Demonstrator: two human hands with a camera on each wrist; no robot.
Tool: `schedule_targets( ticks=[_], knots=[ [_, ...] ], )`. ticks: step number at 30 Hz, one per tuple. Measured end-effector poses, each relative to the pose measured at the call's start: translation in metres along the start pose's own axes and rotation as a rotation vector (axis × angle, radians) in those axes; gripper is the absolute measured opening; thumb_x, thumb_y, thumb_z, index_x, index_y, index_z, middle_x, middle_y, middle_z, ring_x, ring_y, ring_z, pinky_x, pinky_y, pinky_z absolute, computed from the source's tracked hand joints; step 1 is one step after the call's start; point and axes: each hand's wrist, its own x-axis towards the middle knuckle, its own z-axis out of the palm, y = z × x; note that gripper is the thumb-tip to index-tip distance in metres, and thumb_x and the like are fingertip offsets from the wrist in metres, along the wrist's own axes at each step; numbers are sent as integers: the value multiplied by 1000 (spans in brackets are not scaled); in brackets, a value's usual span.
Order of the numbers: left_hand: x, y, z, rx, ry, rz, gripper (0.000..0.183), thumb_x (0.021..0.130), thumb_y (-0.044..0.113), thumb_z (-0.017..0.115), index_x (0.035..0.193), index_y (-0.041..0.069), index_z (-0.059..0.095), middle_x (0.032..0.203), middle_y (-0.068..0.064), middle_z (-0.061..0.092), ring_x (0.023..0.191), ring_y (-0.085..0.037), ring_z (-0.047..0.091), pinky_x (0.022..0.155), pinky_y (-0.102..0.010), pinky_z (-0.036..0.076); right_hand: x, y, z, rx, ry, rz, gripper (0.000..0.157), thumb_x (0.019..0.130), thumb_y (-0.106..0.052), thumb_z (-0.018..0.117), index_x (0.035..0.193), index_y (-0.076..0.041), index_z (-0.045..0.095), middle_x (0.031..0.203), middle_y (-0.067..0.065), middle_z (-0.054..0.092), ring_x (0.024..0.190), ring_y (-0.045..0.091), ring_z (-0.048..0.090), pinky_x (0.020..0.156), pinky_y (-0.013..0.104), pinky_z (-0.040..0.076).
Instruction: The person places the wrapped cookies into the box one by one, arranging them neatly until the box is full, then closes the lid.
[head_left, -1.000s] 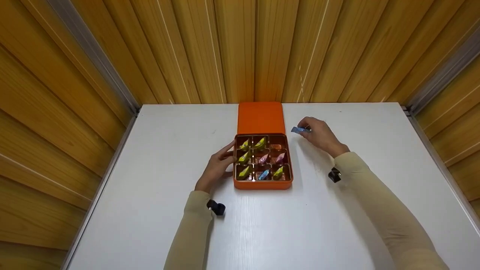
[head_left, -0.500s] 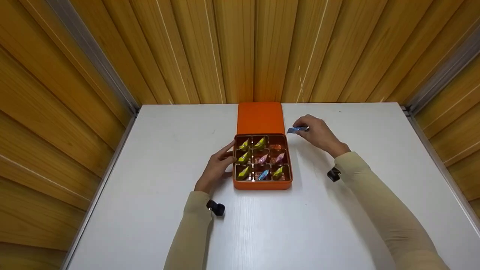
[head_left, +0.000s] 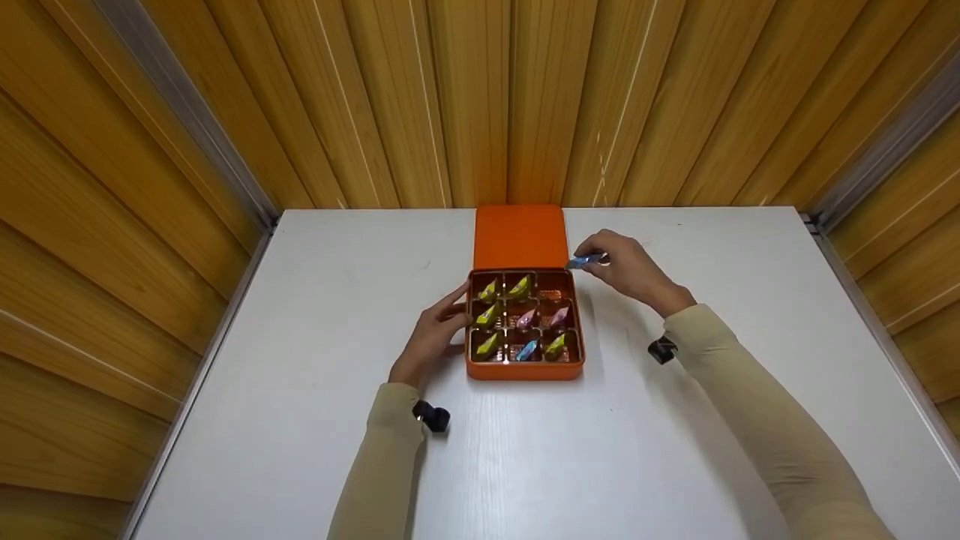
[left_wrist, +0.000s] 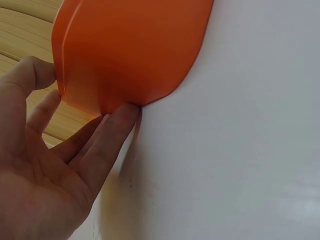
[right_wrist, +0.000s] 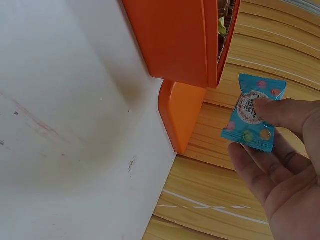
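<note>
An orange tin [head_left: 525, 372] stands in the middle of the table, its inside split into several compartments. Green-yellow wrapped candies [head_left: 487, 346], two pink candies [head_left: 559, 316] and a blue candy [head_left: 528, 349] lie in them; the back right compartment holds no candy. My right hand [head_left: 626, 264] pinches another blue-wrapped candy [right_wrist: 253, 112] between thumb and fingers, raised beside the tin's back right corner. With its fingertips, my left hand [head_left: 433, 334] touches the tin's left side; the left wrist view shows the fingers extended against the orange wall [left_wrist: 130, 55].
The orange lid [head_left: 521, 236] lies flat behind the tin, reaching the table's back edge. White tabletop [head_left: 360, 300] surrounds both. Wood-patterned panels [head_left: 510, 97] rise behind and at both sides.
My right hand has moved left with the blue candy, from right of the tin to its back right corner. The left hand and the tin have stayed in place.
</note>
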Motion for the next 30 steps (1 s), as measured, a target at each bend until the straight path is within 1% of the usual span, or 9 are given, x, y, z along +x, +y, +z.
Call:
schedule_targets(
  ticks=[2, 8, 12, 15, 18, 24, 30],
  knots=[
    [0, 0, 0, 13, 3, 1, 66, 99, 15, 62, 161, 36, 49, 149, -18, 57, 130, -33, 59, 91, -52, 61, 0, -3, 1, 1, -9, -20, 20, 95, 6, 74, 114, 0, 74, 114, 16, 67, 106, 34, 67, 98, 52, 57],
    [0, -1, 0, 23, 3, -12, 65, 101, 17, 62, 160, 39, 49, 152, -15, 55, 133, -32, 57, 93, -53, 60, 1, -8, 6, -10, -21, -65, 20, 94, 5, 77, 113, -1, 74, 110, 15, 68, 105, 33, 69, 98, 51, 57],
    [0, 0, -1, 32, 1, -3, 65, 101, 17, 62, 161, 37, 48, 152, -16, 55, 132, -33, 59, 90, -52, 61, 1, -10, 8, -19, -23, -96, 21, 92, 7, 78, 112, -1, 74, 109, 14, 68, 103, 33, 69, 96, 53, 57],
    [1, 1, 0, 49, 3, -4, 66, 100, 17, 62, 161, 38, 47, 151, -16, 56, 129, -33, 60, 87, -48, 63, 1, -12, 9, -19, -30, -106, 22, 91, 8, 78, 111, -1, 74, 109, 14, 69, 103, 34, 69, 95, 55, 57],
    [1, 1, 0, 64, 7, -10, 66, 100, 19, 62, 161, 40, 47, 150, -15, 57, 128, -32, 61, 87, -47, 63, 1, -15, 10, -12, -49, -100, 21, 92, 8, 77, 110, -1, 74, 109, 14, 68, 104, 34, 68, 96, 55, 57],
    [1, 1, 0, 45, 13, -7, 66, 99, 17, 62, 160, 39, 49, 151, -15, 57, 130, -32, 60, 88, -49, 62, 3, -20, 15, -22, -88, -108, 20, 94, 7, 76, 111, -2, 75, 109, 12, 69, 105, 31, 69, 97, 49, 58],
    [1, 0, 0, 56, 7, -14, 67, 100, 18, 62, 161, 39, 47, 149, -14, 58, 129, -31, 61, 89, -48, 62, 3, -24, 19, -38, -116, -138, 20, 94, 8, 76, 112, -2, 75, 110, 12, 70, 106, 31, 68, 97, 50, 57]
  ],
)
